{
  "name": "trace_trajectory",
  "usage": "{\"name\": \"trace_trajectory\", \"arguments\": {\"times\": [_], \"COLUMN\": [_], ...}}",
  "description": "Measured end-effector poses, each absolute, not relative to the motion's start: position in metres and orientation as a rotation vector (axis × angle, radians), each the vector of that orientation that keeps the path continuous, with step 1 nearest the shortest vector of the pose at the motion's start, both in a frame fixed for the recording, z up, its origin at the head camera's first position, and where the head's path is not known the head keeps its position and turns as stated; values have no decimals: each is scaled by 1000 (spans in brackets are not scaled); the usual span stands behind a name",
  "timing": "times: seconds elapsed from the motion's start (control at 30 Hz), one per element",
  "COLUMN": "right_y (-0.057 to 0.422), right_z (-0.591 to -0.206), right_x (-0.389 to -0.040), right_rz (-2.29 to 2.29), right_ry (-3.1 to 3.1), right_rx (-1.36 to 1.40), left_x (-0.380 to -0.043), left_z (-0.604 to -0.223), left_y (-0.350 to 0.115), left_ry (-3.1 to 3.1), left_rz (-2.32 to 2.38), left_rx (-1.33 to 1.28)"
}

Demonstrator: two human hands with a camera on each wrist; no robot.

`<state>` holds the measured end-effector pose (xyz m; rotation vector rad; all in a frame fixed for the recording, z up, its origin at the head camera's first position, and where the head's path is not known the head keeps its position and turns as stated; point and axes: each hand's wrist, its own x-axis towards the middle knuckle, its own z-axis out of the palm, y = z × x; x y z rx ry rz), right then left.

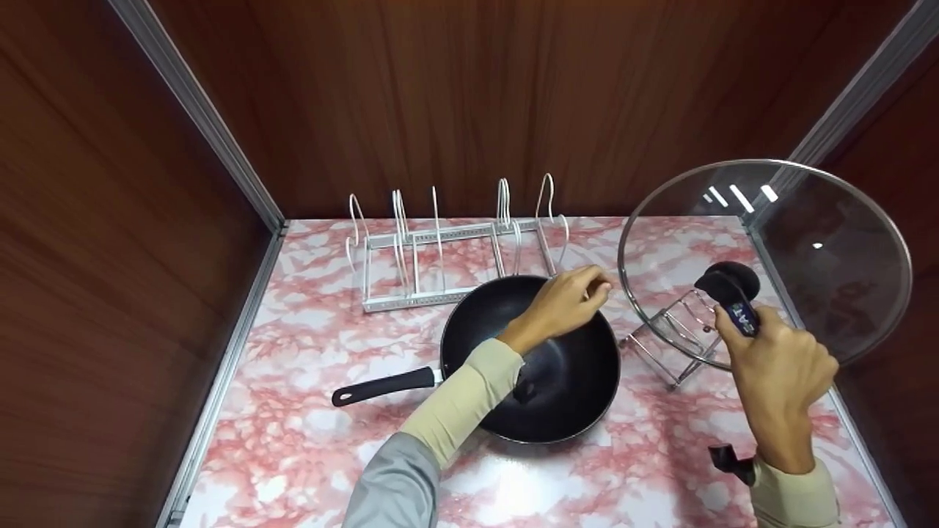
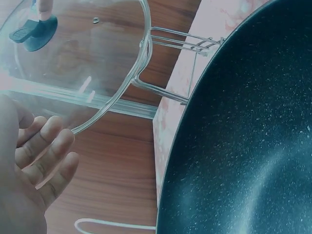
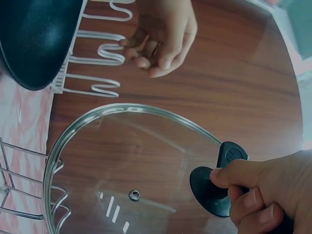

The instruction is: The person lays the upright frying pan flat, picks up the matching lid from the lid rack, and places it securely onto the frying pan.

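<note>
My right hand (image 1: 781,359) grips the black handle (image 3: 209,192) of a round glass lid (image 1: 829,242) with a metal rim. The lid stands on edge, its knob side toward me, and its lower rim overlaps the wires of a small chrome rack (image 1: 653,361). Over the far side of a black wok (image 1: 565,381), my left hand (image 1: 561,304) hovers with loosely bent fingers and nothing in them. In the left wrist view, the fingertips (image 2: 63,141) come close to the lid's rim. The wok sits on the table, its long handle (image 1: 385,386) pointing left.
Behind the wok, a white wire rack (image 1: 418,299) with upright loops stands near the back wall (image 1: 440,95). Brown wood-look panels enclose the red-and-white marbled tabletop (image 1: 293,440) at the left, back and right.
</note>
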<state>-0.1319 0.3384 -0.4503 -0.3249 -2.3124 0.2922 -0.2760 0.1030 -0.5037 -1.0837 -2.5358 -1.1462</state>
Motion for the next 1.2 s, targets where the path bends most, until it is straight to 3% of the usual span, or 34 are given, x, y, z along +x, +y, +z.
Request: {"name": "trace_trajectory", "arguments": {"times": [1.2], "right_y": [327], "right_z": [-462], "right_x": [-143], "right_rz": [331], "right_ry": [-2419], "right_rx": [-281], "left_x": [-261], "left_z": [-492], "left_y": [40], "left_ry": [-2476], "left_rz": [-1097], "left_rx": [-1056]}}
